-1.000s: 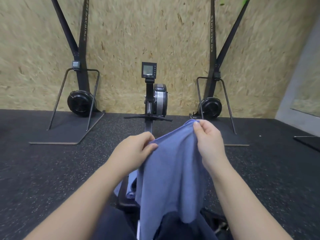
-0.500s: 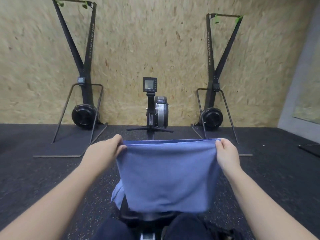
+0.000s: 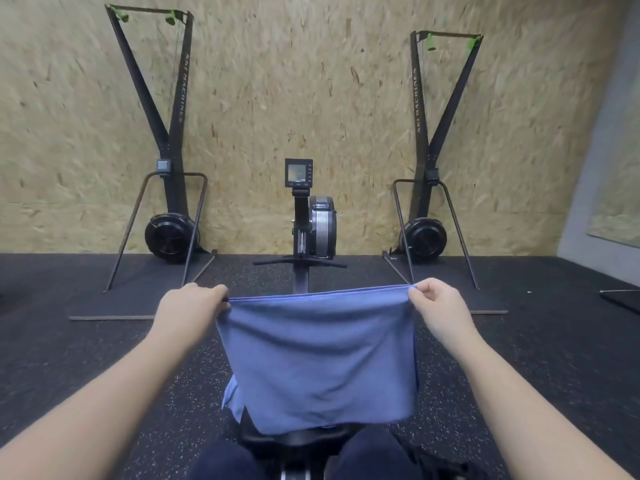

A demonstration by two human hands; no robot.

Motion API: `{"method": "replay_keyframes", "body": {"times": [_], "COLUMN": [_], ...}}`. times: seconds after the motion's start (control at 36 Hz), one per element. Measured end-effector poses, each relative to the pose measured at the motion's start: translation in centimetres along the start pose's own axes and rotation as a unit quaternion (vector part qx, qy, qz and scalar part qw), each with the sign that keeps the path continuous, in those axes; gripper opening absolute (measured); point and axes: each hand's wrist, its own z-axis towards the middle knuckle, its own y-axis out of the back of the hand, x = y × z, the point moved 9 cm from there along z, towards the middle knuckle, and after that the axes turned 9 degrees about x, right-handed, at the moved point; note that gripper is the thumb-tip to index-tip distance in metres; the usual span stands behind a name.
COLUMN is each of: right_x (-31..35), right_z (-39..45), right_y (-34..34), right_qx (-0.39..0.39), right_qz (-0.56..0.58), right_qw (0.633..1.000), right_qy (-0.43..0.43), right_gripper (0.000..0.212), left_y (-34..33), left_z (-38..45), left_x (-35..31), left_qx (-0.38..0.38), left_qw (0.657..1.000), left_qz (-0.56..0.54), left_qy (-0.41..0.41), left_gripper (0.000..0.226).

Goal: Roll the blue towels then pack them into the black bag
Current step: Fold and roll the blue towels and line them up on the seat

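- The left hand pinches the top left corner of a blue towel.
- The right hand pinches the top right corner.
- The towel hangs spread flat between them, above the rowing machine seat.

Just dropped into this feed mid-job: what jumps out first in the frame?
A blue towel hangs stretched flat in the centre foreground, its top corners pinched by the left hand and the right hand. Straight behind it a rowing machine with a small monitor stands against the chipboard wall. A tall black ski machine flanks it on each side, left and right.
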Motion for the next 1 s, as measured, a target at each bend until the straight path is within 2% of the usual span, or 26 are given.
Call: {"method": "replay_keyframes", "body": {"times": [0.19,0.31,0.39,0.47,0.58,0.75,0.86,1.0], "right_x": [1.4,1.1,1.0,0.6,0.3,-0.1,-0.4,-0.8], "right_z": [-0.3,-0.3,-0.3,-0.3,-0.5,-0.2,-0.1,-0.3], "right_y": [-1.2,-1.1,-0.8,-0.6,-0.6,-0.8,-0.9,-1.2], "right_qx": [0.028,0.012,-0.024,-0.05,-0.065,-0.088,-0.099,-0.109], "right_qz": [-0.12,-0.152,-0.132,-0.098,-0.024,0.057,0.061,0.036], "right_qw": [0.992,0.987,0.989,0.993,0.998,0.994,0.993,0.993], "right_qy": [0.042,0.052,0.054,0.035,-0.002,-0.019,-0.022,-0.022], "right_gripper": [0.012,0.008,0.008,0.008,0.009,0.012,0.012,0.013], "left_y": [-0.6,0.0,0.8,1.4,0.6,1.2,0.3,-1.6], "left_z": [0.3,0.5,0.5,0.5,0.8,0.2,0.4,0.6], "left_x": [1.2,1.3,0.8,0.7,1.3,0.3,-0.1,0.0], "left_qx": [-0.005,-0.037,-0.06,-0.067,-0.065,-0.094,-0.073,-0.046], "left_qw": [0.998,0.998,0.998,0.995,0.979,0.964,0.954,0.942], "left_qz": [0.055,0.04,0.012,-0.071,-0.19,-0.249,-0.29,-0.333], "left_qy": [0.03,0.03,0.024,0.037,0.045,-0.003,-0.017,-0.006], "left_gripper": [0.005,0.009,0.02,0.024,0.019,0.01,0.005,0.011]}}
